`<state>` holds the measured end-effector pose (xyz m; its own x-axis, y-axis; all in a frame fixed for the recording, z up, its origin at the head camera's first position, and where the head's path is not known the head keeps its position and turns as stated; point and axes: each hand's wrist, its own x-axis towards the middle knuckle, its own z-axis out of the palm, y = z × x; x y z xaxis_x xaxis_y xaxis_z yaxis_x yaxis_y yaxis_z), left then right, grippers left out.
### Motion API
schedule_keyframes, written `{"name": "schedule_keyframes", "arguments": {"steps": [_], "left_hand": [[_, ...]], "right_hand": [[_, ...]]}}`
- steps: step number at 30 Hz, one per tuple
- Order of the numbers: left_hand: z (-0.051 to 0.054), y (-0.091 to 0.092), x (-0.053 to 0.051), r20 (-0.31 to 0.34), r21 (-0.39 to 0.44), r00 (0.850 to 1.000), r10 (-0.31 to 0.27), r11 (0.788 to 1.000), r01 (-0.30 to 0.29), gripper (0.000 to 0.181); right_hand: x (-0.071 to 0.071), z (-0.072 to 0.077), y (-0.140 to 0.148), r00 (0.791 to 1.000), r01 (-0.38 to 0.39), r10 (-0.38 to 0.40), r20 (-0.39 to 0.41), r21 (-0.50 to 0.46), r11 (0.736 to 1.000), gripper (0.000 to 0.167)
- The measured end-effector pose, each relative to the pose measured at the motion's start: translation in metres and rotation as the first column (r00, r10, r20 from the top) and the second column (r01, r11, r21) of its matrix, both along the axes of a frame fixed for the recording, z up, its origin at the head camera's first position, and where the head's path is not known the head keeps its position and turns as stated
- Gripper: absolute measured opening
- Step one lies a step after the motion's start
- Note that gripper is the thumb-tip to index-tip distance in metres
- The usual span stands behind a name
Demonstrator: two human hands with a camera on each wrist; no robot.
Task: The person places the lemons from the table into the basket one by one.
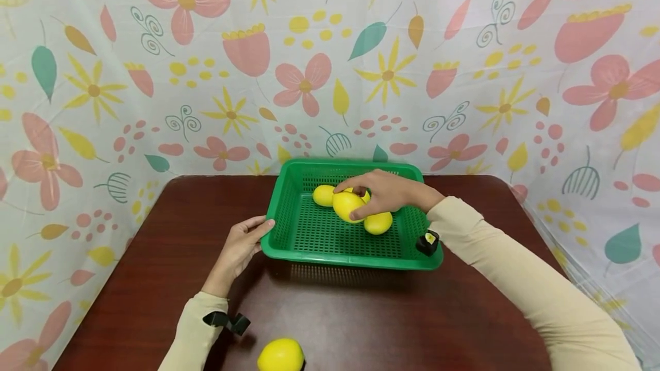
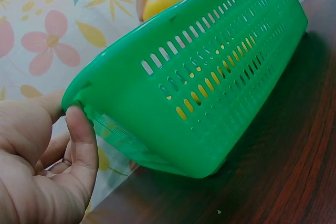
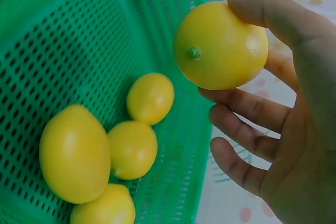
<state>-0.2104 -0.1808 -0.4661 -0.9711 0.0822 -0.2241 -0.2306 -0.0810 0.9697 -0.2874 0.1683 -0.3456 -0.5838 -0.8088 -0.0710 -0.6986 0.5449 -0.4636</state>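
Above the green basket [image 1: 330, 261], my right hand [image 1: 387, 190] pinches a lemon [image 1: 346, 206] between thumb and fingers. The right wrist view shows this lemon [image 3: 220, 45] with its green stem end toward the camera and the other fingers loosely bent below it. Several more lemons lie on the basket floor, among them one lemon [image 1: 378, 223] at the right and another lemon [image 1: 323, 195] at the left. My left hand [image 1: 242, 248] grips the basket's left rim, thumb on the outside in the left wrist view, where the basket wall [image 2: 136, 108] looks tilted.
One lemon [image 1: 281, 355] lies on the dark wooden table [image 1: 412, 319] near its front edge, close to my left forearm. A floral curtain [image 1: 319, 102] hangs right behind the basket and along both sides of the table.
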Motion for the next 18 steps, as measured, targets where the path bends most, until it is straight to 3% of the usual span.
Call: {"name": "schedule_keyframes", "arguments": {"steps": [9, 18], "left_hand": [[0.0, 0.002, -0.001, 0.003, -0.002, 1.0, 0.01, 1.0, -0.01, 0.056], [-0.001, 0.002, 0.001, 0.003, 0.014, 1.0, 0.017, 1.0, -0.017, 0.056]], "right_hand": [[-0.02, -0.029, -0.003, 0.999, 0.032, -0.032, 0.001, 0.09, 0.995, 0.061], [-0.031, -0.053, -0.01, 1.0, 0.02, -0.017, -0.022, 0.155, 0.988, 0.059]]}}
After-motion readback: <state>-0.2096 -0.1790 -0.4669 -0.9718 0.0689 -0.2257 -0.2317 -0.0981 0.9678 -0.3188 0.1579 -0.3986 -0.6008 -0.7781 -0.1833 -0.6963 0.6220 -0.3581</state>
